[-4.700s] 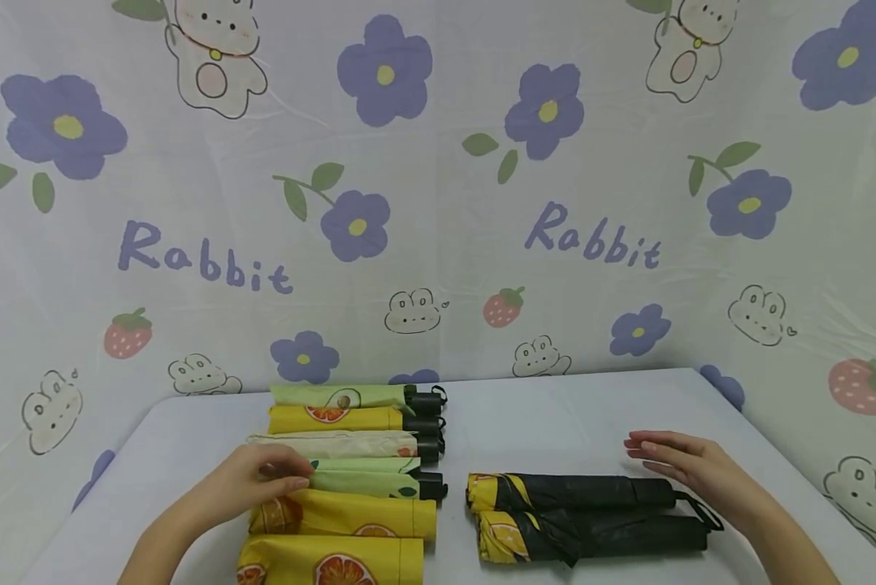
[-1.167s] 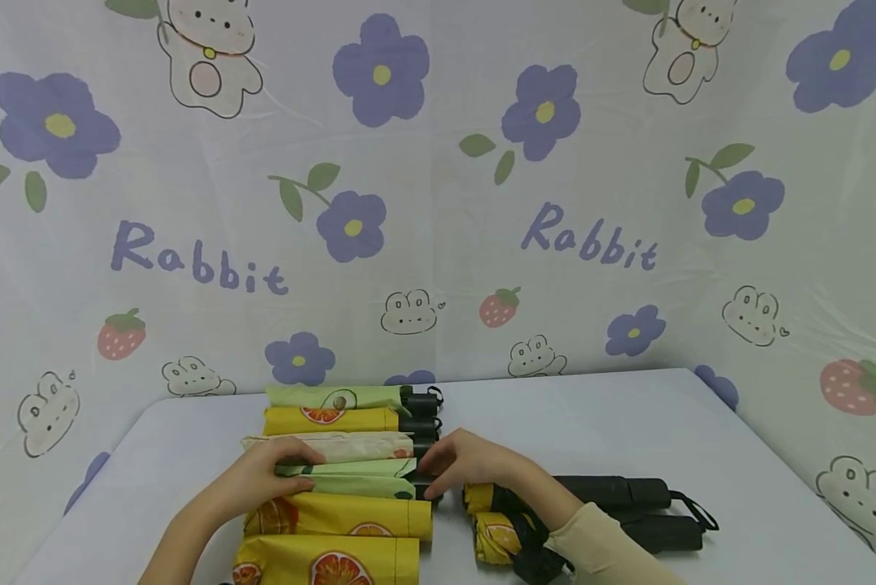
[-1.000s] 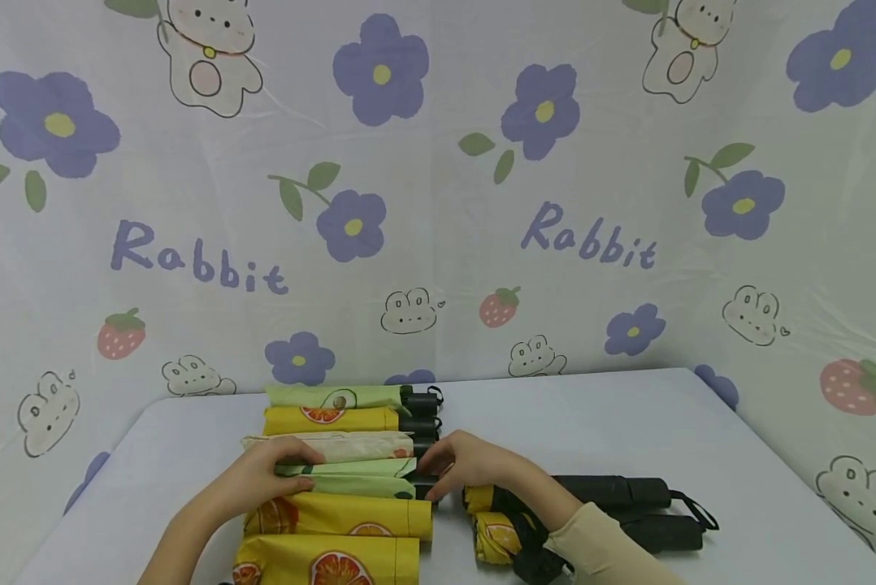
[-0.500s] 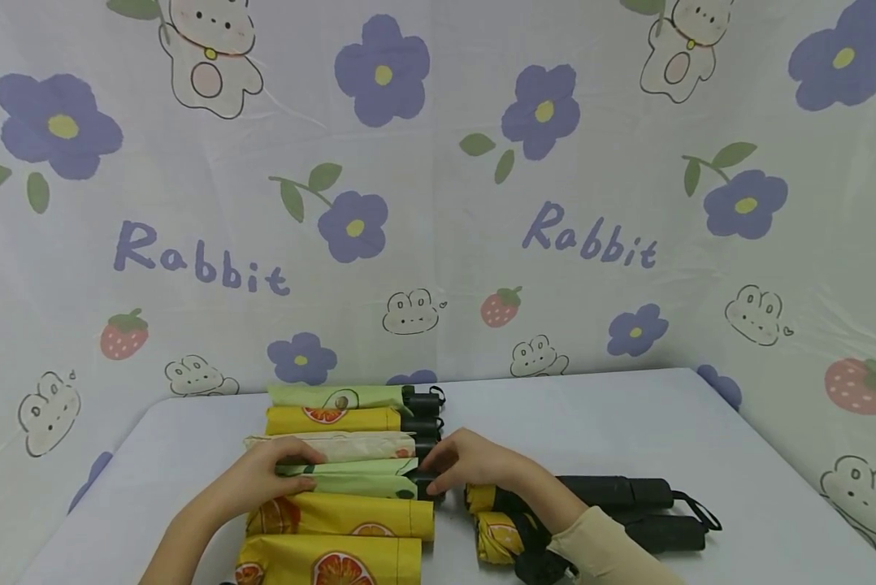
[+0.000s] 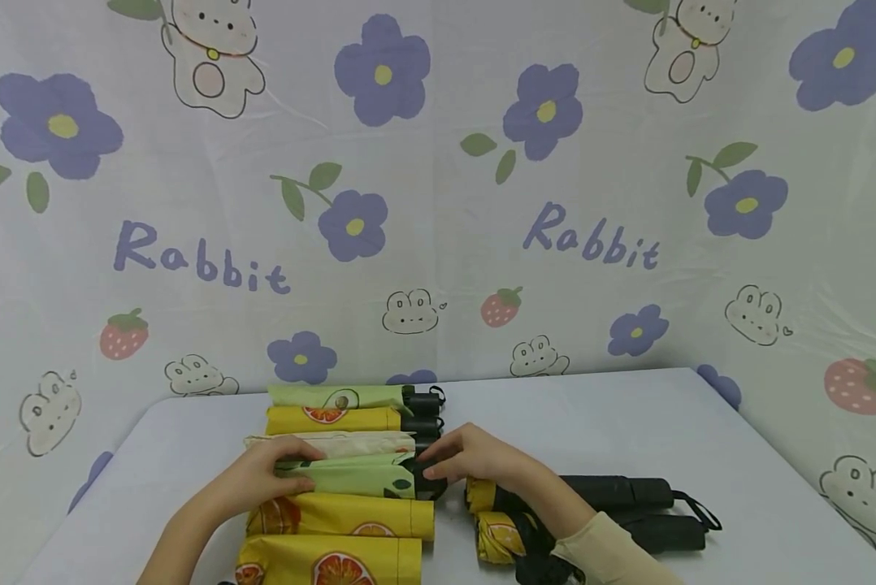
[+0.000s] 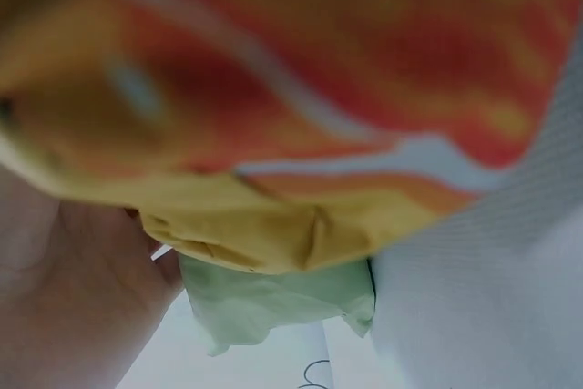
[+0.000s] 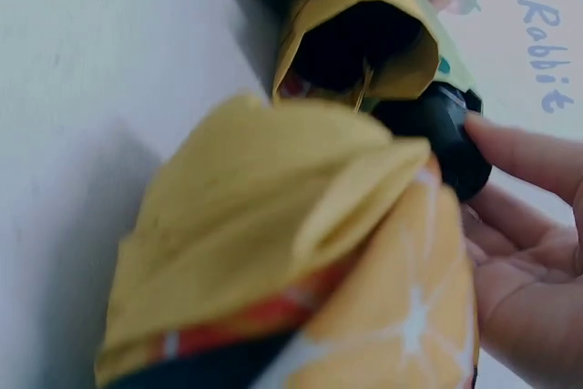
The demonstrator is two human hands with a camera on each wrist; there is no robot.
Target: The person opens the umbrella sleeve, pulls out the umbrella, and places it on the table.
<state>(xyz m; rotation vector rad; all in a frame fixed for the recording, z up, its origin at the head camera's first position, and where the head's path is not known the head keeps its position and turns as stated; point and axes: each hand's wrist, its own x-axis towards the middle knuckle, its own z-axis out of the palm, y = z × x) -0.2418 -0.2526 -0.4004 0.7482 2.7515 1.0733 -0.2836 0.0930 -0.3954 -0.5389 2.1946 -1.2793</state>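
A folded umbrella in a light green cover (image 5: 353, 478) lies crosswise in the row, its black handle (image 7: 446, 134) sticking out at the right end. My left hand (image 5: 273, 471) holds the cover's left part, fingers on the far side and thumb on the near side. At the other end my right hand (image 5: 474, 457) pinches the handle between thumb and fingers. Directly in front of the green umbrella lies a yellow orange-print cover (image 5: 350, 517); its dark hollow mouth faces the right wrist camera. A second yellow cover (image 5: 379, 561) is nearer still.
Behind the green umbrella lie a cream-covered umbrella (image 5: 368, 444), a yellow one (image 5: 365, 419) and a green avocado one (image 5: 372, 396). Two black umbrellas with yellow orange print (image 5: 609, 491) lie under my right forearm. A patterned curtain (image 5: 438, 244) hangs behind the white table (image 5: 591, 414).
My right hand came from the far right to the green umbrella's handle. In the last half second the handle end has turned and risen slightly. My left hand has stayed in place.
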